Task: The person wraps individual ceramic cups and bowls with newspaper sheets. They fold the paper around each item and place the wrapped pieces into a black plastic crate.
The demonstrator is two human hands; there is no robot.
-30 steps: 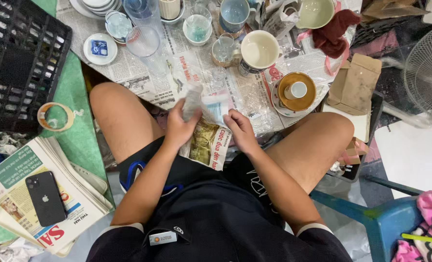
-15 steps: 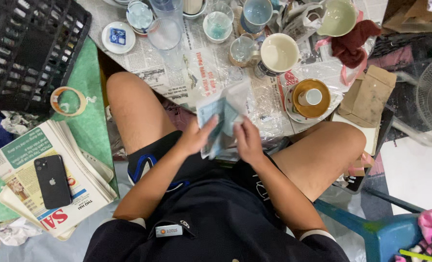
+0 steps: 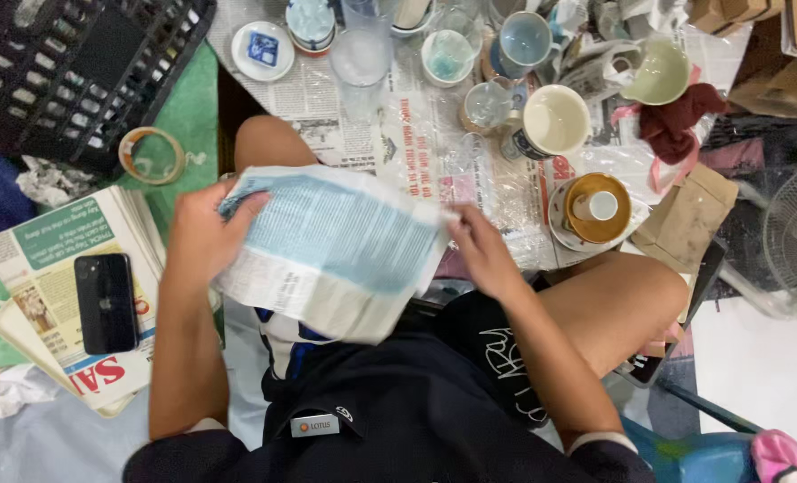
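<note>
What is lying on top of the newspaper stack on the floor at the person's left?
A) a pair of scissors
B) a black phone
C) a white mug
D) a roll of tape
B: a black phone lies flat on the newspaper stack; the tape roll sits apart on the green mat.

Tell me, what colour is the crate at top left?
Black crate, seen in the head view.

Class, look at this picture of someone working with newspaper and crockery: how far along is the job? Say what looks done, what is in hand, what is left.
Done: nothing in view is clearly wrapped. In hand: the left hand and right hand hold a newspaper sheet spread open over the lap. Left: the cream mug, yellow cup on its saucer, glass tumbler and other cups stand bare; the newspaper stack under the phone remains.
</note>
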